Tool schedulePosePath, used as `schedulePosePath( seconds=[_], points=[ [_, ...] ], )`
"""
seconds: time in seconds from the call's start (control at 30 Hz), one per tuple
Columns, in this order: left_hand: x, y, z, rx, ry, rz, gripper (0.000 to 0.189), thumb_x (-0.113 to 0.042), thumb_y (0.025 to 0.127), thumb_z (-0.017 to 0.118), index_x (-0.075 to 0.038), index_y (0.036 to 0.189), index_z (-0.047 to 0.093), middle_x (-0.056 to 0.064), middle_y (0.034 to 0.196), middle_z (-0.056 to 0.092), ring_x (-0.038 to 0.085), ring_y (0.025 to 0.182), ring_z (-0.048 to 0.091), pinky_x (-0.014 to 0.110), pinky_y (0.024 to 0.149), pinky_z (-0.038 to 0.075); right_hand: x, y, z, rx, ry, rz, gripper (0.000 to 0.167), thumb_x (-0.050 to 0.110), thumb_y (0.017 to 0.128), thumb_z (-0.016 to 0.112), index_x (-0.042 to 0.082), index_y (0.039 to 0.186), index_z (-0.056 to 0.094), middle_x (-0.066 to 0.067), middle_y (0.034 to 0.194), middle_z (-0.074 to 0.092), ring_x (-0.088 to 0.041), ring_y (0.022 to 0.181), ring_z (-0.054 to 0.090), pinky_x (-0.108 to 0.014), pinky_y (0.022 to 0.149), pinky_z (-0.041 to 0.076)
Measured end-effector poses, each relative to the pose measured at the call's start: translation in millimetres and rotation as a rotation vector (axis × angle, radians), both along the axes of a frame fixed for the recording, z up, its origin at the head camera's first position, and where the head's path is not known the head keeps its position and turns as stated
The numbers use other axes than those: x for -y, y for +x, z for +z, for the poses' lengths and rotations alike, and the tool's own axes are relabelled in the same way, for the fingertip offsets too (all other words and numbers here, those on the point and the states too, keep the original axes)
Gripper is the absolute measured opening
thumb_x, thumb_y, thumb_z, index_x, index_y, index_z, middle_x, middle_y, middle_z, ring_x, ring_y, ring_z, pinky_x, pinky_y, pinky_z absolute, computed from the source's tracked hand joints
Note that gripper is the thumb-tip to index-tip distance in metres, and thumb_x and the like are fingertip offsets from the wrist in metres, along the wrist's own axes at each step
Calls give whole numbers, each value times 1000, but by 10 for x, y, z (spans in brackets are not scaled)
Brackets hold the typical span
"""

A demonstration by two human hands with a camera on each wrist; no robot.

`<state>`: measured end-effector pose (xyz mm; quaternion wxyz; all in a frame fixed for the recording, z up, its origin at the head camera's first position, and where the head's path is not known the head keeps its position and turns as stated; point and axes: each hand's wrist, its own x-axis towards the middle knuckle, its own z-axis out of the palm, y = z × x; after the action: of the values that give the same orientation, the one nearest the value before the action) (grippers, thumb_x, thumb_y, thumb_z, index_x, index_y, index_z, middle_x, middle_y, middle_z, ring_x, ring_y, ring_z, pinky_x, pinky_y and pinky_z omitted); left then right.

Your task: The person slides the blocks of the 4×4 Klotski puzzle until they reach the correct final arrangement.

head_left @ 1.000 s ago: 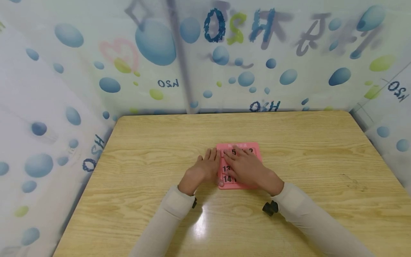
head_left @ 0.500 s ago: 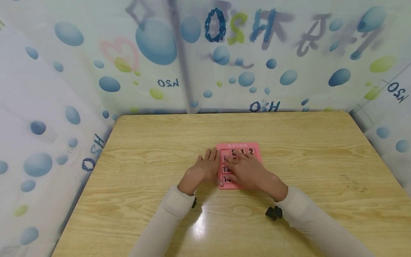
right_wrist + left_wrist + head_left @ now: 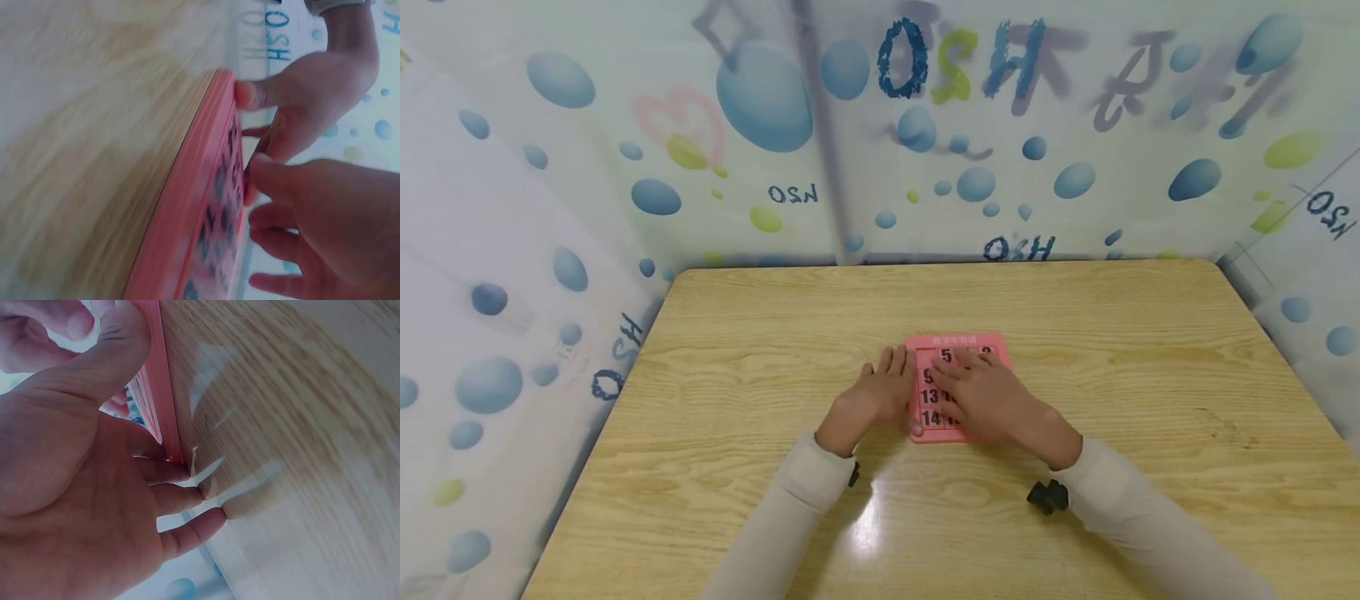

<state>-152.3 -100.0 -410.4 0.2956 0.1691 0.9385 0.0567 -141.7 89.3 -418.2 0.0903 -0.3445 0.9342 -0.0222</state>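
A pink sliding number puzzle [image 3: 934, 435] lies flat on the wooden table, its black-numbered tiles partly hidden under my right hand. Along its left side rests my left hand [image 3: 883, 392], fingers straight and pointing away. In the left wrist view, the left thumb [image 3: 122, 353] lies against the pink frame's edge, and the fingertips are by its far corner. My right hand [image 3: 991, 400] reaches over the puzzle from the right, palm down, its fingertips on the tiles in the upper middle. A gap without a tile shows at the upper left, beside the 5.
The wooden table [image 3: 760, 325] spreads around the puzzle on all sides. Behind it hangs a pale backdrop [image 3: 865, 167] with blue and green drops and lettering. A dark wrist device [image 3: 1047, 497] sits under the right cuff.
My right hand has drawn back to the right, its fingertips leaving the left column, so the 9 and the upper-left gap now show. The left hand and the puzzle's frame have stayed put.
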Motion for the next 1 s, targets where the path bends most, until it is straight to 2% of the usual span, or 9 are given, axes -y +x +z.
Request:
schedulePosePath(
  seconds=[0.1,0.2,0.37,0.6,1.0],
  points=[
    [-2,1,9,0,12,3,119,-50,81,75,-4,159,-2,15,166,-6,33,153,-3,52,123,14,-43,-40,-25,-28,10,-68,56,42,102,50,11,148,48,-8,155,44,-39,145,33,-59,115,30],
    [-3,5,20,0,20,6,120,-49,80,76,-3,159,-2,15,166,-6,33,153,-3,52,123,13,-53,-63,-37,-39,16,-97,57,44,102,51,10,147,49,-9,154,44,-40,145,33,-60,114,30],
    [-4,4,20,0,10,2,120,-50,80,75,-4,159,-2,15,166,-6,32,153,-3,51,123,14,-8,-78,-49,-43,-12,-89,55,42,101,52,9,145,52,-10,152,47,-41,143,35,-60,113,32],
    [-6,-1,18,-3,4,-7,119,-50,81,75,-3,159,0,15,166,-4,33,153,-2,53,123,16,84,-87,-69,3,-57,-92,56,41,101,52,9,147,50,-9,153,46,-39,145,33,-62,114,29],
    [-21,-14,2,0,-37,-20,118,-54,81,73,-3,159,0,15,166,-5,32,154,-3,53,123,16,209,-74,-67,15,-45,-103,61,47,101,51,9,149,47,-9,154,44,-40,145,32,-61,115,28]
  ],
)
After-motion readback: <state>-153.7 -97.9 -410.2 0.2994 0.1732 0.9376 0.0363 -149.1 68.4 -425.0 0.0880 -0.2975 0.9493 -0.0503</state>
